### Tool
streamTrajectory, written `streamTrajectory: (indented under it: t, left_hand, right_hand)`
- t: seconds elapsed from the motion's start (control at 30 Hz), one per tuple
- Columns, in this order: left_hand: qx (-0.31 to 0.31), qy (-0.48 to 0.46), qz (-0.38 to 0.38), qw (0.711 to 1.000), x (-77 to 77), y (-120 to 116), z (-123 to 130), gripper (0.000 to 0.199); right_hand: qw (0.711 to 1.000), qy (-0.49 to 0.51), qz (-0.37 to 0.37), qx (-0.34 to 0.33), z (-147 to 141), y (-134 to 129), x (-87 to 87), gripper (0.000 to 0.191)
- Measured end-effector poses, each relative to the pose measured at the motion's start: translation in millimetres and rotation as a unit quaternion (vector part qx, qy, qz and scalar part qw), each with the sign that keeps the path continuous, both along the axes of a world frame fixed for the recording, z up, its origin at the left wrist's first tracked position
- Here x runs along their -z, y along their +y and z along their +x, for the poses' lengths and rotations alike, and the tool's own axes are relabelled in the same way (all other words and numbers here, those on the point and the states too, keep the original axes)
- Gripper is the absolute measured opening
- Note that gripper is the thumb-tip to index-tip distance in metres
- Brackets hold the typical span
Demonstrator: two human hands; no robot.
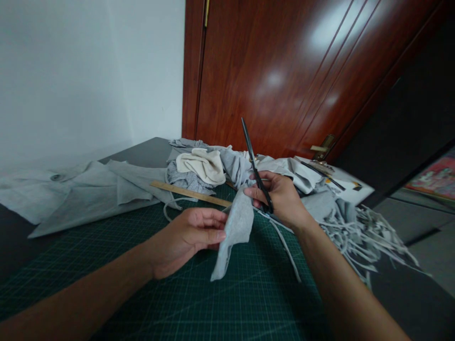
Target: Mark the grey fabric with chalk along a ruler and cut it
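A small folded piece of light grey fabric (239, 220) hangs above the green cutting mat. My left hand (190, 239) is closed on its left edge, thumb on top. In my right hand (279, 196) are black scissors (253, 156), their blades together and pointing up and away. The right thumb and fingertips also touch the upper end of the fabric. A thin fabric strip (287, 251) lies on the mat below my right hand.
A wooden ruler (192, 193) lies across the green cutting mat (213, 312). Grey fabric sheets (95, 194) spread at the left. Behind are a cream cloth (201, 166) and grey cloths. Many cut strips (369, 237) are heaped at the right. A wooden door (270, 71) stands behind the table.
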State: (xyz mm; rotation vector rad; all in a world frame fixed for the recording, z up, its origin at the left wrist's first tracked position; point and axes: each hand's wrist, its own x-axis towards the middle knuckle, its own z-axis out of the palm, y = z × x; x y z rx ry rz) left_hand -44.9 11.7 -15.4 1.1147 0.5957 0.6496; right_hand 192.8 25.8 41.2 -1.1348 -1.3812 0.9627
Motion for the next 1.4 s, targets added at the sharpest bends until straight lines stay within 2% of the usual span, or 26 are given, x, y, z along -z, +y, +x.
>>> streamTrajectory:
  t: [0.17,0.43,0.67,0.8,1.03,1.17,1.27,1.4]
  left_hand:
    - [0.028,0.041,0.019,0.999,3.9,0.8,-3.7,0.033]
    - [0.069,0.043,0.020,0.996,5.2,2.5,-5.3,0.043]
    - [0.111,0.017,0.019,0.993,6.2,1.1,-7.0,0.036]
    - [0.093,0.009,0.012,0.996,2.5,-1.9,-5.3,0.039]
    - [0.000,-0.029,0.015,0.999,-2.5,-3.7,-3.6,0.037]
    - [-0.038,-0.080,0.035,0.995,-7.2,-0.5,-5.8,0.033]
    - [-0.070,-0.106,0.042,0.991,-11.9,3.4,-8.8,0.032]
    - [-0.099,-0.118,0.066,0.986,-21.2,7.9,-14.7,0.033]
  right_hand:
    - [1.000,-0.006,0.007,-0.011,1.5,-0.2,1.2,0.061]
    - [1.000,0.005,0.004,-0.010,-0.5,0.6,3.2,0.060]
    - [1.000,-0.009,0.018,-0.010,1.3,1.1,6.5,0.058]
    - [1.000,-0.016,0.006,-0.006,1.4,3.7,9.8,0.062]
    - [0.999,-0.028,0.020,0.023,-3.2,0.6,13.2,0.061]
    - [0.998,-0.046,0.005,0.050,-1.8,-17.0,13.5,0.063]
    - [0.997,-0.061,-0.026,0.047,-0.1,-43.5,15.4,0.068]
    - [0.997,-0.054,-0.038,-0.049,-0.4,-91.7,29.5,0.064]
